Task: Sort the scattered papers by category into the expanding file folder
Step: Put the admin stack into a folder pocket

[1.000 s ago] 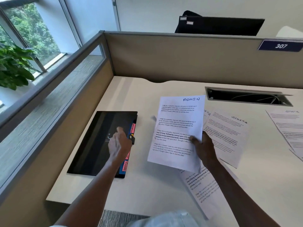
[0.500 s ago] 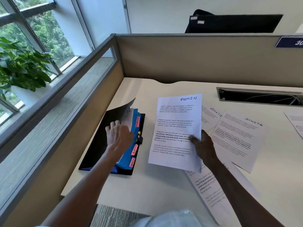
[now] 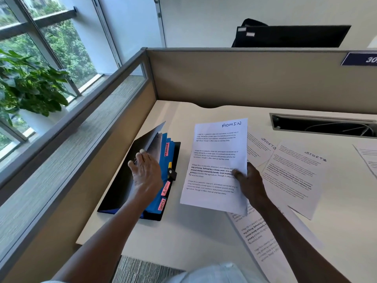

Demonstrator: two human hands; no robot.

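The black expanding file folder [image 3: 116,193] lies at the desk's left side with its cover raised. Blue dividers [image 3: 163,160] with pink tabs marked Finance, Admin and Sports show inside. My left hand [image 3: 145,172] rests on the lifted cover and holds it back. My right hand [image 3: 250,184] pinches the right edge of a white sheet headed ADMIN [image 3: 216,160] and holds it above the desk, just right of the folder. Two sheets headed SPORTS [image 3: 293,176] [image 3: 260,148] lie flat to the right. Another printed sheet [image 3: 259,240] lies under my right forearm.
A beige partition [image 3: 244,78] walls the desk at the back and left. A cable slot [image 3: 324,127] is cut into the desk top at the back right. More paper [image 3: 369,156] lies at the far right edge. A potted plant [image 3: 26,86] stands beyond the glass.
My left hand has lifted the folder's black cover from flat to raised, exposing the blue dividers. The ADMIN sheet stays in my right hand. The view has shifted left.
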